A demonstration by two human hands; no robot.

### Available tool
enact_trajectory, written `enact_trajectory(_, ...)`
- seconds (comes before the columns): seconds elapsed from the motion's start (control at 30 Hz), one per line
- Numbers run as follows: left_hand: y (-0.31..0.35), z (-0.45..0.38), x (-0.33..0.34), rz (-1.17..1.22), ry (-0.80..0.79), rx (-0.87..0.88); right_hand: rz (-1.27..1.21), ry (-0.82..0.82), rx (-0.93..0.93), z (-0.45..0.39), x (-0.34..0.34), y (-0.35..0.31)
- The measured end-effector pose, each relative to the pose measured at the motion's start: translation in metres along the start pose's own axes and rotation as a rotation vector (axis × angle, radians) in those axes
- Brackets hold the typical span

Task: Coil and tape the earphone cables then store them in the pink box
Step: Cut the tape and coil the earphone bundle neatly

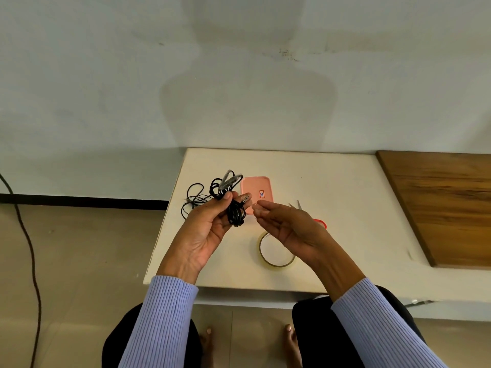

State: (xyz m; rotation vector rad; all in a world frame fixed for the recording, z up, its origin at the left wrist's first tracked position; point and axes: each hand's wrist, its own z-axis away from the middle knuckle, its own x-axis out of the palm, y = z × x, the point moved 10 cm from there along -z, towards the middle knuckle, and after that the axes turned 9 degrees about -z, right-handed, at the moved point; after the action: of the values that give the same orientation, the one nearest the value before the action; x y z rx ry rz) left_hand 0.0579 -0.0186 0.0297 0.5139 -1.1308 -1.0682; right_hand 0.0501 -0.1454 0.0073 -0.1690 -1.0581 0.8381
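Table (pixel 332 197) is white, with a wooden board (pixel 446 208) lying on its right side. A dark cord (pixel 29 251) trails over the floor far left, clear of the work.

Step in hand, as I read it: taping. Left hand (pixel 210 229) grips a coiled black earphone cable (pixel 235 212) between thumb and fingers, raised above the table, plug end poking out toward the right. Right hand (pixel 287 224) sits just right of the coil, palm up, fingers loosely extended. Something pale shows at its fingertips, maybe a tape strip, but too blurred to call, so I can't tell if it holds anything.

Pink box (pixel 256 192) lies at the far middle of the table, just behind the hands, lid on by the look of it.

A second black cable (pixel 196 197) lies loose left of the box, uncoiled, so the task is roughly halfway at best.

Tape roll (pixel 276 252) lies flat on the table near the front, partly under the right wrist. Scissors (pixel 320 220) with red handles lie right of the box, mostly hidden by the right hand.

Next move calls for wrapping tape round the middle of the coil while the left hand keeps the loops bunched.

In the way: the lid has to come off before storing, and the loops could spring apart if the grip slackens.
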Motion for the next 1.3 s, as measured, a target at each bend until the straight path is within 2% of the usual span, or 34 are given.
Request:
enact_trajectory(0.33,0.007,-0.002,-0.014,-0.014,0.051,0.027,-0.064,-0.027,0.063,-0.001,0.007,0.008)
enact_trajectory(0.53,0.01,0.002,-0.009,0.013,0.029,0.035,0.242,0.099,-0.115,-0.003,-0.005,-0.003)
enact_trajectory(0.63,0.009,0.003,-0.009,-0.066,0.034,0.031,0.278,0.137,-0.128,-0.003,-0.007,-0.005)
enact_trajectory(0.77,0.01,0.005,-0.006,-0.235,0.039,0.053,0.274,0.105,-0.073,-0.004,0.0,0.001)
enact_trajectory(0.9,0.009,0.007,-0.005,-0.324,0.042,0.067,0.343,0.092,-0.131,-0.003,0.001,-0.001)
enact_trajectory(1.3,-0.002,0.0,-0.015,0.009,0.073,-0.066,0.348,-0.012,-0.174,0.001,0.006,-0.012)
